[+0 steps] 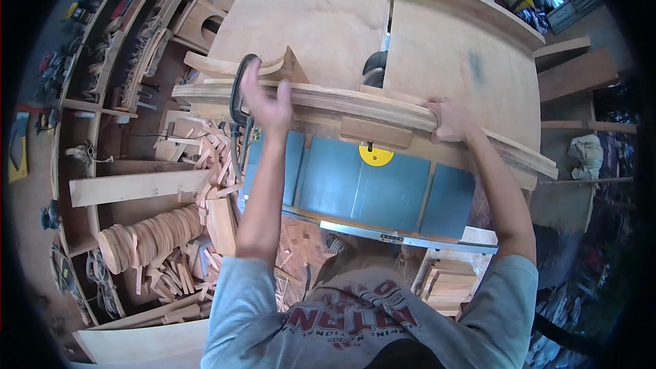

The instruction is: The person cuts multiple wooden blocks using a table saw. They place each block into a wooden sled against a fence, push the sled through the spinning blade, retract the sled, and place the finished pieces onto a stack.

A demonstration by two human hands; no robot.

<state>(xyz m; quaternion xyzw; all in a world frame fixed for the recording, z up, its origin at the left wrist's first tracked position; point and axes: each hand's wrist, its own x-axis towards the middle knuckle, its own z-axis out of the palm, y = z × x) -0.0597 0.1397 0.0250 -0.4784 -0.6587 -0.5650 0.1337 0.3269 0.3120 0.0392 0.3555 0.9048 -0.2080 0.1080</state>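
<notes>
Left hand (268, 106) raised by black clamp (237, 93), grip apart, right hand (451, 121) outstretched, grip around layered board (342, 100)

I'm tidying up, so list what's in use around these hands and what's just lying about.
Apparently in use:
curved laminated wood, in the right hand's grip
black clamp, beside the left hand
slotted plywood board
blue table

Apparently lying about:
wood offcuts
stacked wooden discs
white cloth
</notes>
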